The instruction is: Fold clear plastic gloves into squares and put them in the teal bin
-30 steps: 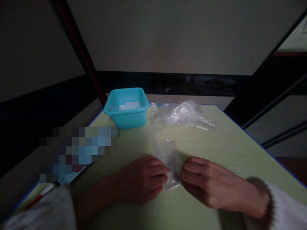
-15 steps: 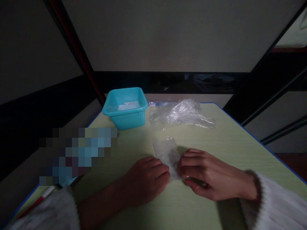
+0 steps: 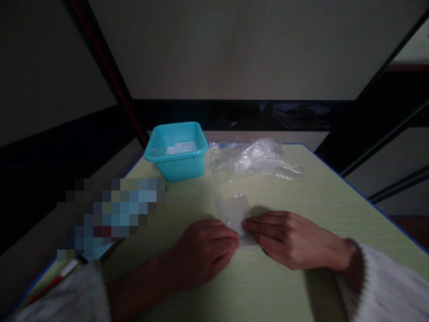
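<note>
A small clear plastic bag (image 3: 233,210) lies flat on the table in front of me. My left hand (image 3: 209,248) is closed at its lower left edge, thumb and curled fingers pinching the plastic. From the other side, my right hand (image 3: 279,237) rests its outstretched fingers flat on the lower right part of the bag. The right fingertips press on the film, and the thumb is mostly hidden beneath the hand.
The light wood table (image 3: 275,290) has a blue edge. A turquoise basket (image 3: 181,169) holding flat clear-white pieces stands at the back left. Crumpled clear plastic (image 3: 258,157) lies behind the bag. A blurred-out patch (image 3: 117,214) and a red-and-white pen-like thing (image 3: 55,279) are at left.
My right fingers have straightened from a curl at the bag's right edge and slid left onto its surface. The left hand keeps nearly the same place.
</note>
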{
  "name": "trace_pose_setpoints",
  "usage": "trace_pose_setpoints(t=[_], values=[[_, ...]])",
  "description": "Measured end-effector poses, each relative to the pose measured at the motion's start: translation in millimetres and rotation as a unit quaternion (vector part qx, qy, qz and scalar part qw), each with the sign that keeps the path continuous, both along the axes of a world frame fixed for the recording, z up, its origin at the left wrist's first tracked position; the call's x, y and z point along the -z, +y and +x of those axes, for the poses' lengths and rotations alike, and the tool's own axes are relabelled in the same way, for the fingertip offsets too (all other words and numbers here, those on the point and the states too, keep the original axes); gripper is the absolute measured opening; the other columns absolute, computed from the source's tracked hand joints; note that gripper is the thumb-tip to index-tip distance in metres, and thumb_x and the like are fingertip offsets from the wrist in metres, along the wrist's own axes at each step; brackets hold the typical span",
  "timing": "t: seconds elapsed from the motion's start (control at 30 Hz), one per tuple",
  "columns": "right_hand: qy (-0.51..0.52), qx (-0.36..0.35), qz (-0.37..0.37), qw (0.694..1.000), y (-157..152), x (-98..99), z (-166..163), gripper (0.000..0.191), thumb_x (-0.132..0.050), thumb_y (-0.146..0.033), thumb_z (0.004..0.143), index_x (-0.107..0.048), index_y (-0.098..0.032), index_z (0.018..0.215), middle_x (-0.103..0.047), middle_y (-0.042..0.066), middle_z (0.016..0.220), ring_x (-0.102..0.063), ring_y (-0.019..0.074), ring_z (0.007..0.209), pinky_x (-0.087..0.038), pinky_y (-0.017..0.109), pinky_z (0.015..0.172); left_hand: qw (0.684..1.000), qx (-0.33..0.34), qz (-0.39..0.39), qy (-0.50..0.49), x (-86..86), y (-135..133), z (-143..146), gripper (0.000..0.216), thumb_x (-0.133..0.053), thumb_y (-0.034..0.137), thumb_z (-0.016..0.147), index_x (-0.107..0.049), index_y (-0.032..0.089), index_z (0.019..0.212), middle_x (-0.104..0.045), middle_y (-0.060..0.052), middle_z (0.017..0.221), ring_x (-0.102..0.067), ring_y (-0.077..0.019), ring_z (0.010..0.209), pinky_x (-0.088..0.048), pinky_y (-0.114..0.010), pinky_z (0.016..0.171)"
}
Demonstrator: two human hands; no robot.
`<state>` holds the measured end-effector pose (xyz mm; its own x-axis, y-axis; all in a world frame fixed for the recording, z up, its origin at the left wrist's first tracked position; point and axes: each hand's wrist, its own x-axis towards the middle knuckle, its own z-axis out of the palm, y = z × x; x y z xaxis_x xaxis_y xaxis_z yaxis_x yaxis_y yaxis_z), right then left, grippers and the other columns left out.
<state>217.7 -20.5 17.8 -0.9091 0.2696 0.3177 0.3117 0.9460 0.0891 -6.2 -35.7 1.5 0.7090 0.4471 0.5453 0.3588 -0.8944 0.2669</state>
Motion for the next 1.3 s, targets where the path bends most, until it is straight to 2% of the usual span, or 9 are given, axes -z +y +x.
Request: trace_pose_setpoints(t=[0.27,0.47,0.57,0.7,0.83,0.9,1.1,1.17,1.3], values=[[0.008,0.006,-0.025,1.0,-1.4,-2.8,-2.6,0.032,-0.033,-0.01,0.09,-0.061,-0.012,0.076,-0.069,0.011,0.092,-0.064,0.0199,0.083,-0.052,0.033,0.073,0.998,-0.049,0.0,-0.033,3.2,2.7,-1.2,0.015,-0.051,0.011,0.075,-0.064,0.014,0.082,-0.07,-0.006,0.081,-0.064,-0.0167,0.072,-0.052,-0.029,0.07],[0.024,0.065,-0.187,0.98,0.5,-7.9,0.2,0.029,-0.031,-0.02,0.092,-0.057,-0.016,0.082,-0.063,0.007,0.072,-0.059,0.0155,0.07,-0.047,0.028,0.064,0.984,-0.101,-0.128,-0.072,4.2,4.9,1.5,0.016,-0.052,0.01,0.074,-0.067,0.014,0.077,-0.07,-0.005,0.077,-0.064,-0.0159,0.07,-0.05,-0.025,0.066],[0.076,0.132,-0.3,0.942,5.1,-8.2,-0.4,0.024,-0.036,-0.025,0.092,-0.053,-0.017,0.077,-0.053,0.0,0.062,-0.051,0.0116,0.055,-0.039,0.023,0.052,0.959,-0.166,-0.215,-0.078,1.5,6.2,4.5,0.014,-0.054,0.012,0.072,-0.067,0.014,0.066,-0.067,-0.002,0.064,-0.06,-0.0136,0.058,-0.046,-0.022,0.055],[0.172,0.193,-0.446,0.857,13.3,-5.5,-6.3,0.027,-0.042,-0.035,0.088,-0.046,-0.018,0.067,-0.037,-0.006,0.054,-0.035,0.0083,0.047,-0.026,0.02,0.042,0.899,-0.234,-0.348,-0.127,-1.4,10.8,9.5,0.012,-0.056,0.014,0.068,-0.062,0.013,0.056,-0.059,0.002,0.051,-0.053,-0.0111,0.048,-0.038,-0.018,0.046],[0.241,0.217,-0.542,0.775,21.2,-2.5,-13.4,0.029,-0.049,-0.042,0.08,-0.043,-0.018,0.065,-0.036,-0.006,0.053,-0.029,0.007,0.045,-0.021,0.019,0.04,0.848,-0.258,-0.433,-0.165,-2.1,17.8,13.0,0.01,-0.056,0.013,0.065,-0.06,0.013,0.056,-0.06,0.002,0.051,-0.055,-0.0117,0.049,-0.036,-0.017,0.045],[0.254,0.233,-0.548,0.763,24.8,-0.8,-16.2,0.028,-0.051,-0.041,0.077,-0.044,-0.018,0.064,-0.04,-0.005,0.052,-0.031,0.0071,0.045,-0.022,0.02,0.041,0.84,-0.267,-0.44,-0.169,-3.2,21.0,14.4,0.009,-0.056,0.012,0.064,-0.059,0.013,0.055,-0.058,0.003,0.05,-0.055,-0.0113,0.047,-0.034,-0.016,0.044],[0.258,0.284,-0.516,0.766,32.5,5.4,-22.1,0.022,-0.05,-0.034,0.073,-0.045,-0.018,0.059,-0.044,-0.003,0.049,-0.036,0.0081,0.044,-0.026,0.021,0.042,0.834,-0.282,-0.441,-0.174,-6.5,28.7,16.7,0.011,-0.054,0.006,0.063,-0.052,0.015,0.056,-0.054,0.006,0.051,-0.057,-0.0111,0.048,-0.038,-0.017,0.045],[0.248,0.3,-0.498,0.775,33.8,6.4,-23.1,0.02,-0.048,-0.03,0.074,-0.045,-0.018,0.058,-0.045,-0.003,0.048,-0.037,0.0084,0.043,-0.027,0.021,0.042,0.832,-0.276,-0.441,-0.191,-6.0,30.5,16.5,0.013,-0.053,0.004,0.062,-0.052,0.015,0.068,-0.054,0.007,0.056,-0.058,-0.0112,0.05,-0.041,-0.017,0.046],[0.227,0.312,-0.478,0.789,35.9,6.5,-24.1,0.02,-0.045,-0.025,0.077,-0.045,-0.018,0.058,-0.048,-0.002,0.048,-0.04,0.0093,0.044,-0.029,0.021,0.042,0.816,-0.278,-0.466,-0.199,-6.5,31.1,16.0,0.04,-0.057,0.003,0.061,-0.046,0.017,0.098,-0.053,0.009,0.064,-0.058,-0.0098,0.047,-0.04,-0.016,0.042]])
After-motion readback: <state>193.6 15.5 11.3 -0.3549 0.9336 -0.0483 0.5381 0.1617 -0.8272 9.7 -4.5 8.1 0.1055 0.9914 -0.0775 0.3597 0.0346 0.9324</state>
